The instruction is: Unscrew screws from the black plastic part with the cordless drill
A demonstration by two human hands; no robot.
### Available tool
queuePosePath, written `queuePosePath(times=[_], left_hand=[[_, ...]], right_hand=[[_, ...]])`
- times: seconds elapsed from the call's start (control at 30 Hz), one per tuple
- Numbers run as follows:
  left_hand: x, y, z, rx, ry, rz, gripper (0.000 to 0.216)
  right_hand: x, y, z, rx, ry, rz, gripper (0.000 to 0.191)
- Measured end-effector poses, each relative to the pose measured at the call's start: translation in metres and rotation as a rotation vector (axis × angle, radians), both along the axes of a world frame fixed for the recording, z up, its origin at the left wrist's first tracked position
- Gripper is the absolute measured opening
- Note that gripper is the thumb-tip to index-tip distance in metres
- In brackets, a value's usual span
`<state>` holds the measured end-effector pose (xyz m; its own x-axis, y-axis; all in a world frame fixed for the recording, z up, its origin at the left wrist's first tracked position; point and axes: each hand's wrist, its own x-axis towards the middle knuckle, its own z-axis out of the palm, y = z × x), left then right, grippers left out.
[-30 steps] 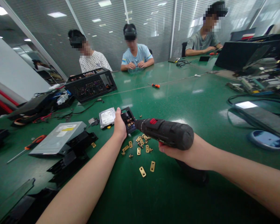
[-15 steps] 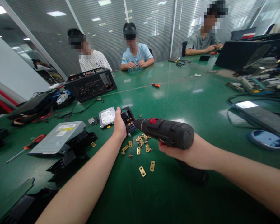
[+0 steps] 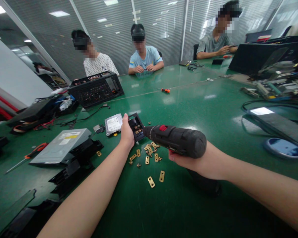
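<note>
Near the frame's centre, our left hand grips a black bracket that juts out to its right. Right of centre, our right hand grasps a drill, nose at the bracket; whether touching, we cannot tell.

Left hand holding bracket, right hand gripping drill aimed at it, plates at the bracket's five o'clock, hard drive near at nine, case farther at ten.
</note>
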<state>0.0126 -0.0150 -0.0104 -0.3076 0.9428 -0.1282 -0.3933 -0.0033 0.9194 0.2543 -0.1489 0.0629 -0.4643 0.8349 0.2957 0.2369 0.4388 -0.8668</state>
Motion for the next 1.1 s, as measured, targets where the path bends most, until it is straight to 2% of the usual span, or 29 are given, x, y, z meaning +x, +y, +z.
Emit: queuePosePath(times=[0.2, 0.4, 0.67, 0.93, 1.1], left_hand=[[-0.001, 0.000, -0.002, -0.002, 0.031, -0.001, 0.050], [-0.001, 0.000, -0.003, 0.003, 0.043, -0.009, 0.052], [-0.001, 0.001, -0.003, 0.012, 0.043, 0.013, 0.048], [-0.001, 0.002, -0.004, 0.021, 0.026, 0.024, 0.049], [-0.001, 0.001, -0.004, 0.008, 0.023, -0.005, 0.050]], right_hand=[[0.002, -0.001, -0.009, 0.016, 0.007, -0.055, 0.013], [0.002, -0.002, -0.003, -0.029, -0.047, -0.040, 0.018], [0.002, -0.001, -0.002, -0.026, -0.033, -0.030, 0.010], [0.002, -0.003, -0.012, 0.022, 0.000, -0.054, 0.022], [-0.001, -0.004, -0.003, -0.084, -0.073, -0.052, 0.027]])
